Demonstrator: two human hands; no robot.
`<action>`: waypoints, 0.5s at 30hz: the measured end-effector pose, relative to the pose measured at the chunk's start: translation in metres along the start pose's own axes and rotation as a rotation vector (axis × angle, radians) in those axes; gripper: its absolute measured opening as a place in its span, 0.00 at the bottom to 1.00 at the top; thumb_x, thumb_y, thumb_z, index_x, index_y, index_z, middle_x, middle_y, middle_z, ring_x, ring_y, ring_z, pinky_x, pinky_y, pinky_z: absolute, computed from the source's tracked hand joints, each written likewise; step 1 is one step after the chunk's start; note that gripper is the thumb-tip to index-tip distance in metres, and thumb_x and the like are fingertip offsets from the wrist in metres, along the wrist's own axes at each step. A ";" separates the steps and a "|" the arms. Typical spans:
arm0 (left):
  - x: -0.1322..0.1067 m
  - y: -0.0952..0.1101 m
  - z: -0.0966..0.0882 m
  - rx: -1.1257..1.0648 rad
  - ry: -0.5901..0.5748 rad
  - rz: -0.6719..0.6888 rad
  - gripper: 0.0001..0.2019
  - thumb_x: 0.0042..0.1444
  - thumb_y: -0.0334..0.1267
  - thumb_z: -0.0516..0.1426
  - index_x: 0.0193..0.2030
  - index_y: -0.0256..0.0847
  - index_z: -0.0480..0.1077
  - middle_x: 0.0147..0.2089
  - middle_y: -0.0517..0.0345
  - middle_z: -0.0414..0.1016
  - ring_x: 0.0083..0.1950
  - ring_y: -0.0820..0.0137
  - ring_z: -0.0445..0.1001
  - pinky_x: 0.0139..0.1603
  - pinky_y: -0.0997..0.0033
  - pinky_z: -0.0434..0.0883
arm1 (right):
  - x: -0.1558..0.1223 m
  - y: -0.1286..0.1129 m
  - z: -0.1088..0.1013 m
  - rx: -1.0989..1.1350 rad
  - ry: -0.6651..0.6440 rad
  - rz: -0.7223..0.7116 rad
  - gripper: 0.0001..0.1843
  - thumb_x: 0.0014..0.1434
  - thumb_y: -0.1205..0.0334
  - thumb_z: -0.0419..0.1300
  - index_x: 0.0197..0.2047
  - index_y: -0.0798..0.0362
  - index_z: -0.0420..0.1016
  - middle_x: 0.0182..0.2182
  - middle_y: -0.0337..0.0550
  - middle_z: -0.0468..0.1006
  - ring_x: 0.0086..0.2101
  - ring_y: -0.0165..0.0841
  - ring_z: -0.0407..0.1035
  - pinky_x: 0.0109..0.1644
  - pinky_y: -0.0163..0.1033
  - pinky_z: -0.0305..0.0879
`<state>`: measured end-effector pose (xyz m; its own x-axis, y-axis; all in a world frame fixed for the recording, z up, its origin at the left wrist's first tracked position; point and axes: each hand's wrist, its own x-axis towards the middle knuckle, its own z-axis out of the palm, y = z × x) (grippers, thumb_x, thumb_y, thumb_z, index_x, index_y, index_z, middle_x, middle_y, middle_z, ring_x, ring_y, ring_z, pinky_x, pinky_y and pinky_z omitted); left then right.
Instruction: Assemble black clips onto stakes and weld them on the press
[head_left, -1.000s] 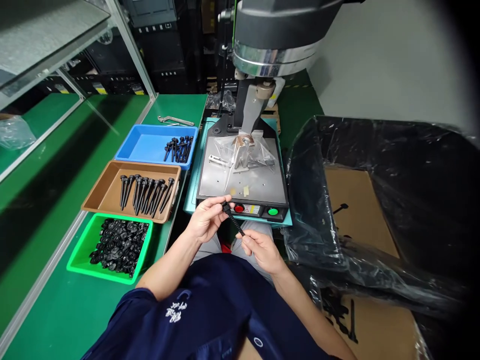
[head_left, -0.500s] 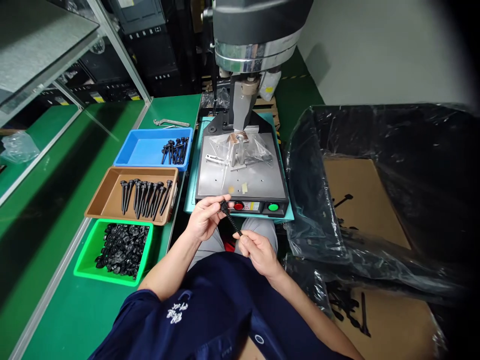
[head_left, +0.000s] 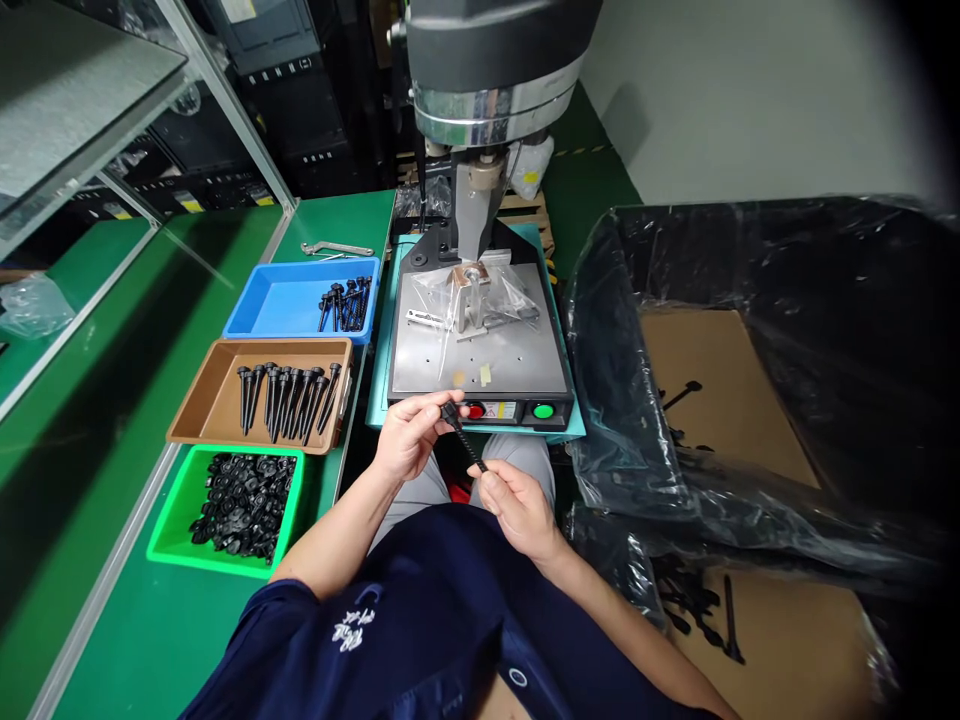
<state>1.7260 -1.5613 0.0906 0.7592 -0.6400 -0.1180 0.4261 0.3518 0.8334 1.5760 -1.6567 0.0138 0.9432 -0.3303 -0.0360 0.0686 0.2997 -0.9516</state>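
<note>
Grips black ribbed pin (head_left: 465, 442) just in front of press button panel (head_left: 564, 413), pinching head end in left hand (head_left: 409, 440) and tail end in right hand (head_left: 517, 505), both closed on it. Reads nothing from panel label (head_left: 504, 411) between red button (head_left: 475, 410) and green button (head_left: 543, 410), nor from white shirt lettering (head_left: 352, 630): too small.

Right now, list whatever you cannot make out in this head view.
Black pin: ends partly covered by the left hand and right hand.
Label on the press front: too small to read.
Press head: cut off by the top edge.
Parts in the green tray: too small to identify.
Lined box: right side lost in the dark picture edge.
</note>
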 end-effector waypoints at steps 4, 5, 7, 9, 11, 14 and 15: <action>0.002 -0.004 -0.003 0.145 -0.084 0.114 0.15 0.47 0.37 0.71 0.43 0.44 0.81 0.51 0.49 0.80 0.45 0.60 0.81 0.50 0.58 0.75 | 0.002 -0.003 0.003 -0.020 0.000 -0.020 0.21 0.66 0.44 0.55 0.44 0.54 0.75 0.19 0.33 0.62 0.21 0.27 0.57 0.27 0.35 0.56; 0.002 -0.005 -0.004 0.177 -0.091 0.136 0.15 0.47 0.35 0.71 0.44 0.45 0.81 0.52 0.50 0.80 0.46 0.61 0.80 0.51 0.57 0.74 | 0.002 -0.002 0.004 -0.007 -0.008 -0.022 0.21 0.66 0.44 0.55 0.44 0.54 0.75 0.19 0.33 0.63 0.21 0.27 0.57 0.27 0.35 0.56; 0.003 -0.006 -0.006 0.226 -0.076 0.167 0.14 0.47 0.35 0.71 0.43 0.44 0.81 0.53 0.49 0.78 0.48 0.61 0.79 0.54 0.57 0.72 | 0.002 0.002 0.004 0.009 -0.039 0.000 0.21 0.67 0.44 0.55 0.43 0.54 0.74 0.19 0.33 0.66 0.21 0.27 0.59 0.27 0.35 0.58; 0.002 -0.008 -0.007 0.281 -0.051 0.174 0.14 0.45 0.35 0.71 0.41 0.42 0.82 0.53 0.47 0.76 0.51 0.60 0.76 0.57 0.57 0.71 | 0.003 0.007 0.003 0.019 -0.099 0.052 0.21 0.66 0.43 0.56 0.44 0.54 0.73 0.21 0.36 0.71 0.23 0.28 0.63 0.30 0.36 0.62; 0.000 -0.011 -0.007 0.358 -0.058 0.166 0.13 0.45 0.34 0.71 0.40 0.42 0.82 0.54 0.47 0.75 0.56 0.58 0.74 0.60 0.57 0.68 | 0.005 0.010 0.001 0.068 -0.144 0.096 0.22 0.65 0.43 0.57 0.47 0.54 0.72 0.26 0.40 0.76 0.26 0.30 0.68 0.34 0.37 0.66; -0.008 -0.021 -0.004 0.477 -0.120 0.122 0.12 0.47 0.34 0.70 0.40 0.45 0.83 0.55 0.47 0.74 0.59 0.57 0.71 0.62 0.56 0.67 | 0.010 0.010 -0.001 0.264 -0.096 0.126 0.24 0.64 0.40 0.57 0.49 0.53 0.71 0.31 0.43 0.78 0.28 0.32 0.71 0.33 0.38 0.69; -0.012 -0.025 -0.003 0.500 -0.138 0.091 0.11 0.48 0.34 0.70 0.40 0.45 0.83 0.56 0.47 0.74 0.58 0.57 0.72 0.61 0.55 0.68 | 0.012 0.009 -0.001 0.334 -0.070 0.136 0.24 0.64 0.39 0.57 0.48 0.52 0.71 0.29 0.42 0.77 0.26 0.31 0.70 0.30 0.37 0.68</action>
<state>1.7079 -1.5607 0.0691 0.6956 -0.7184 0.0108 0.0491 0.0626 0.9968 1.5872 -1.6588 0.0046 0.9702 -0.2084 -0.1233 0.0324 0.6163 -0.7868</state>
